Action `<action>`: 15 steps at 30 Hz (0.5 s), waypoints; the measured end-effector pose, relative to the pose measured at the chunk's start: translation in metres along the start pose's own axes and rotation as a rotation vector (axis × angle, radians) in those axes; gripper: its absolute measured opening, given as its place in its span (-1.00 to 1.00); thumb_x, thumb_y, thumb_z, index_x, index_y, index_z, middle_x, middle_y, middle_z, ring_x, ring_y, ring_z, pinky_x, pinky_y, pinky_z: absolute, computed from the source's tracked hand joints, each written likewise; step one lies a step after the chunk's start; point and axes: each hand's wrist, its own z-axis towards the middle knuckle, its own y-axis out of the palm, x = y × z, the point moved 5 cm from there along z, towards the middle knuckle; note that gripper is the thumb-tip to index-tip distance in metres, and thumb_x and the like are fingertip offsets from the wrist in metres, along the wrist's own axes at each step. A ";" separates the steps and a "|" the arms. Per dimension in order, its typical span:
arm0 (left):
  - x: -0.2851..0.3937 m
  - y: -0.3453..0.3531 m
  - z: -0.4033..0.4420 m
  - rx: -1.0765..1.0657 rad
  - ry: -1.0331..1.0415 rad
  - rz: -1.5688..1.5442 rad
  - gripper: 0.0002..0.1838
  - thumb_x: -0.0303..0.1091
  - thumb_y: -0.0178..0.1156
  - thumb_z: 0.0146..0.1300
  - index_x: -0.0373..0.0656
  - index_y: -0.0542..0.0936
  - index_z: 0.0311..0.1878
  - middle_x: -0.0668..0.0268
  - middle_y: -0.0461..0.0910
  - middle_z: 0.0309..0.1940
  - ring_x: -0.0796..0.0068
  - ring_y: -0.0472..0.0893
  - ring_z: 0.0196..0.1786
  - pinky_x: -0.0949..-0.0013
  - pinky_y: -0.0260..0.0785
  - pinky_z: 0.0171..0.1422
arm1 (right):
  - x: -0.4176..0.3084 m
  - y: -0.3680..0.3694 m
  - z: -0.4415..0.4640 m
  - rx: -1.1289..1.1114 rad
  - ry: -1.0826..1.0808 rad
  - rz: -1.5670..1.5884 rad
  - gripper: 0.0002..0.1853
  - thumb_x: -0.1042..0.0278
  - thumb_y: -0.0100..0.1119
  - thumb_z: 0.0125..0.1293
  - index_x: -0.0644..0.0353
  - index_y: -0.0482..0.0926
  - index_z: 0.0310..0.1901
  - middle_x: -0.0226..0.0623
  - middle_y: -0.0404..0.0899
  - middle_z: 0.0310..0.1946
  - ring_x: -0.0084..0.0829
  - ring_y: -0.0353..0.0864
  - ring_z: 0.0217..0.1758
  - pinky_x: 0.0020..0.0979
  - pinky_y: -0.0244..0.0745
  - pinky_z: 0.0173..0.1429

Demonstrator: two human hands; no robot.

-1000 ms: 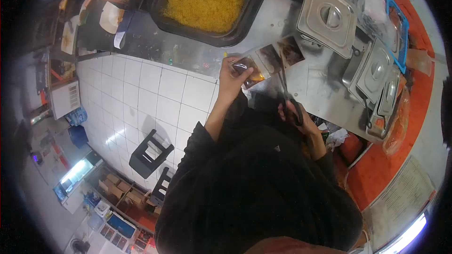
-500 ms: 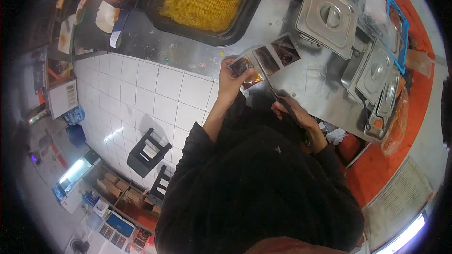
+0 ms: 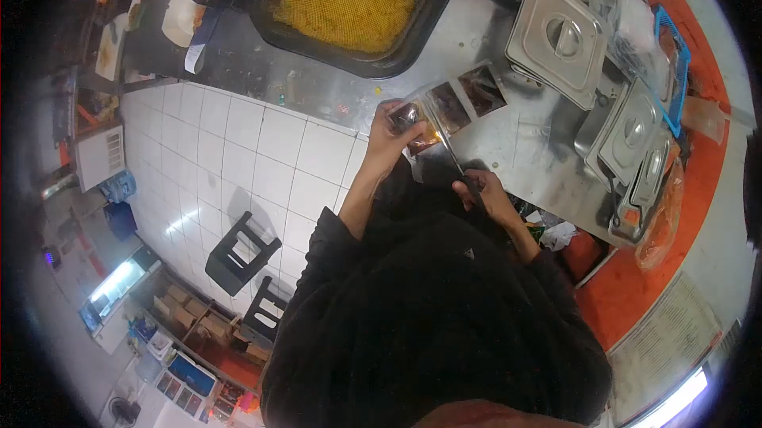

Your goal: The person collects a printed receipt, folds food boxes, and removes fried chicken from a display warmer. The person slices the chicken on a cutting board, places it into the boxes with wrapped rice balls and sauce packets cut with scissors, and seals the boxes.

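A strip of joined sachets (image 3: 480, 91) holds dark brown contents behind clear, shiny film. My left hand (image 3: 385, 144) pinches the sachet at the strip's left end, thumb on top. The other sachets extend right, just above the metal counter. My right hand (image 3: 494, 199) is closed around the dark handles of a pair of scissors (image 3: 451, 153). Its narrow metal blades lie along the pale seam between the left-end sachet and the middle one. I cannot tell how far the seam is cut.
A black tray (image 3: 381, 67) of yellow shredded food sits at the counter's far side. Steel container lids (image 3: 556, 39) and lidded steel pans (image 3: 631, 130) stand to the right, beside a blue basket (image 3: 675, 71). Black stools (image 3: 242, 253) stand on the white tiled floor.
My right hand and the scissors handles have shifted slightly left, with the blades now lying along the seam. My left hand keeps its pinch on the end sachet. The view has moved slightly.
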 end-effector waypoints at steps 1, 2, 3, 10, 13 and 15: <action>0.001 -0.001 0.000 0.002 0.000 -0.001 -0.41 -0.51 0.36 0.05 -0.28 0.24 0.08 0.21 0.44 -0.10 0.48 0.48 -0.01 0.43 0.45 0.01 | 0.001 0.001 0.000 -0.031 0.009 0.004 -0.56 -0.03 0.28 0.17 0.28 0.48 -0.32 -0.46 0.41 -0.56 -0.60 0.37 -0.53 -0.52 0.26 -0.44; 0.003 0.002 -0.001 -0.047 -0.019 0.005 -0.42 -0.51 0.36 0.05 -0.29 0.24 0.07 0.21 0.44 -0.09 0.48 0.47 -0.01 0.43 0.45 0.01 | -0.003 0.003 0.001 -0.031 0.011 0.004 -0.56 -0.03 0.28 0.17 0.28 0.48 -0.32 -0.46 0.41 -0.56 -0.60 0.37 -0.53 -0.52 0.26 -0.44; 0.003 0.004 -0.002 -0.097 -0.041 0.010 -0.42 -0.51 0.36 0.05 -0.29 0.25 0.07 0.21 0.43 -0.09 0.48 0.47 -0.01 0.42 0.45 0.00 | -0.014 0.006 0.001 -0.007 -0.060 0.011 -0.56 -0.03 0.30 0.16 0.27 0.49 -0.33 -0.46 0.42 -0.56 -0.60 0.38 -0.55 -0.51 0.26 -0.46; 0.001 0.000 -0.003 -0.096 -0.138 -0.104 -0.42 -0.49 0.38 0.03 -0.31 0.27 0.06 0.23 0.45 -0.12 0.50 0.49 -0.04 0.43 0.42 0.05 | 0.000 0.003 0.009 0.017 0.011 -0.063 -0.59 -0.01 0.32 0.15 0.24 0.50 -0.37 -0.47 0.42 -0.58 -0.60 0.40 -0.55 -0.51 0.26 -0.47; 0.003 0.000 -0.004 -0.107 -0.095 -0.094 -0.42 -0.49 0.39 0.03 -0.31 0.28 0.06 0.23 0.45 -0.12 0.51 0.50 -0.06 0.44 0.43 0.05 | -0.013 0.012 0.005 0.034 -0.020 0.081 -0.59 0.00 0.32 0.14 0.24 0.50 -0.41 -0.46 0.44 -0.57 -0.61 0.41 -0.55 -0.51 0.26 -0.50; -0.001 0.003 -0.007 -0.140 -0.131 -0.014 -0.43 -0.51 0.38 0.03 -0.32 0.28 0.06 0.22 0.46 -0.10 0.51 0.51 -0.06 0.44 0.44 0.01 | -0.013 0.014 0.013 0.039 -0.077 0.071 -0.60 0.01 0.33 0.14 0.25 0.50 -0.39 -0.45 0.45 -0.56 -0.61 0.41 -0.55 -0.51 0.27 -0.49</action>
